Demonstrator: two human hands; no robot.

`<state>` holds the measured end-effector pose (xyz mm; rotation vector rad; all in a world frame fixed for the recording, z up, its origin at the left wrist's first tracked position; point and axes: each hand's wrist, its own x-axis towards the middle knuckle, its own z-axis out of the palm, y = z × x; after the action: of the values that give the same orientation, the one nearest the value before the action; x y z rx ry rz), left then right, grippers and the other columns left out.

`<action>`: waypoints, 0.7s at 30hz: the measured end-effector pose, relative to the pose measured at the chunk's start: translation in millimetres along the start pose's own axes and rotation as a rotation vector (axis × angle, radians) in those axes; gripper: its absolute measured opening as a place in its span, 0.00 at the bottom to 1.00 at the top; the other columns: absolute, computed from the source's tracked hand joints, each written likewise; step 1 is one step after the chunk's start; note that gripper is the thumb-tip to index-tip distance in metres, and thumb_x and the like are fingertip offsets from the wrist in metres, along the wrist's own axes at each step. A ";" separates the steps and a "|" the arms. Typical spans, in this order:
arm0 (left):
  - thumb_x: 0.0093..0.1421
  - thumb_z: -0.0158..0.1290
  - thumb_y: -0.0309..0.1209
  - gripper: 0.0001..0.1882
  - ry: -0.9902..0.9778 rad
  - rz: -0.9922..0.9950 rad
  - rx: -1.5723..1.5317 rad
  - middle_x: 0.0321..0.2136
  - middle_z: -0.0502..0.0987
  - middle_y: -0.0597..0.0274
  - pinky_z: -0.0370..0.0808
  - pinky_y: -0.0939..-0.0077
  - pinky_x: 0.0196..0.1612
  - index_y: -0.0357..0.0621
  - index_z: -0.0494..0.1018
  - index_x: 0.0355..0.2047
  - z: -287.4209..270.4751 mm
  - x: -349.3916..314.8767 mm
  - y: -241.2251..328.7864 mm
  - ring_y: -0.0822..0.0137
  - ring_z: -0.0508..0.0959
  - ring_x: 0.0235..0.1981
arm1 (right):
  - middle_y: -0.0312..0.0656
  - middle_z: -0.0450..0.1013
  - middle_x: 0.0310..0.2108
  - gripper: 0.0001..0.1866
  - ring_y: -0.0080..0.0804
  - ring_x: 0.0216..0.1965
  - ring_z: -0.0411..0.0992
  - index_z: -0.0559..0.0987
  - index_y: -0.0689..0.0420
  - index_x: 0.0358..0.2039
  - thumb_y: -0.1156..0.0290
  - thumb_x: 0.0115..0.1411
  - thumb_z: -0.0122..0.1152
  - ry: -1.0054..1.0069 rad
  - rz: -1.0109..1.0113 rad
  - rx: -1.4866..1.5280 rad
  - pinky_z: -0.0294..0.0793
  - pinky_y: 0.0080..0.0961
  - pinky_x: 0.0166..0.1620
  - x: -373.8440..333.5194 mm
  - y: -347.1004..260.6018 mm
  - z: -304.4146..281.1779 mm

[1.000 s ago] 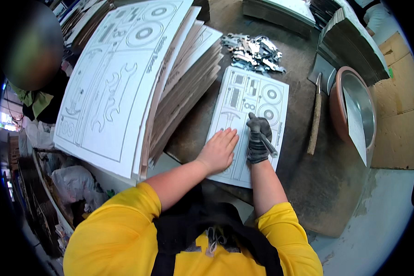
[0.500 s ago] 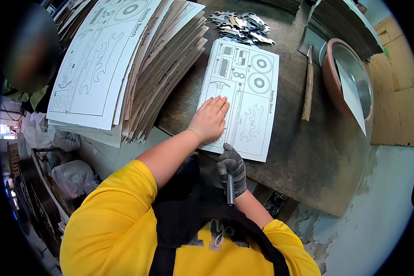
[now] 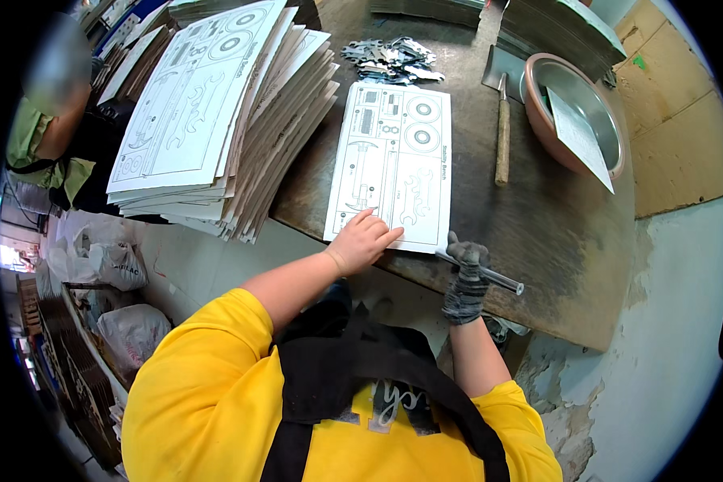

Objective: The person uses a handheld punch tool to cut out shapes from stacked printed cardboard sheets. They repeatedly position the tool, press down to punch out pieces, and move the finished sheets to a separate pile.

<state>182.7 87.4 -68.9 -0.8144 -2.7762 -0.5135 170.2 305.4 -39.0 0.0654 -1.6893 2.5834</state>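
My bare left hand rests on the near left part of a white printed sheet, fingers outstretched. The sheet lies flat on the dark worktable and shows line drawings of tools, wrenches and discs. In a grey knitted glove, my right hand is closed around a slim silver metal tube. That hand is at the sheet's near right corner, by the table's front edge. One end of the tube sticks out to the right; its other end is by the sheet's corner.
A tall, leaning stack of printed cards stands to the left. Small flat metal wrenches lie piled beyond the sheet. To the right are a wooden-handled scraper and a pinkish bowl with a card in it. Another person is at far left.
My left hand has slid toward the sheet's near edge. My right hand has moved right, and the tube has swung from pointing toward me to pointing right.
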 end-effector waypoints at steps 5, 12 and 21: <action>0.50 0.46 0.26 0.23 -0.174 0.066 0.207 0.26 0.69 0.63 0.59 0.61 0.55 0.46 0.65 0.49 -32.2 15.5 18.7 0.64 0.71 0.34 | 0.34 0.66 0.20 0.14 0.28 0.26 0.66 0.68 0.54 0.20 0.59 0.54 0.57 0.029 -0.061 0.054 0.59 0.48 0.55 -14.3 -22.2 -27.9; 0.46 0.51 0.21 0.21 0.269 -0.155 0.187 0.26 0.69 0.62 0.69 0.69 0.43 0.43 0.69 0.44 -189.6 37.3 55.4 0.62 0.70 0.30 | 0.35 0.64 0.17 0.13 0.25 0.23 0.64 0.65 0.54 0.18 0.66 0.57 0.53 0.016 -0.102 0.121 0.61 0.45 0.53 -9.1 -46.0 -26.6; 0.41 0.45 0.13 0.23 0.551 -0.435 0.514 0.38 0.75 0.55 0.70 0.71 0.44 0.42 0.73 0.39 -312.4 -59.0 -3.8 0.57 0.74 0.41 | 0.35 0.64 0.18 0.13 0.25 0.22 0.62 0.65 0.53 0.19 0.63 0.56 0.53 -0.066 -0.001 0.147 0.59 0.46 0.55 7.0 -25.3 3.7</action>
<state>259.0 -63.6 200.2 0.0502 -2.3719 -0.0472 165.0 312.2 -14.0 0.1588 -1.5153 2.7299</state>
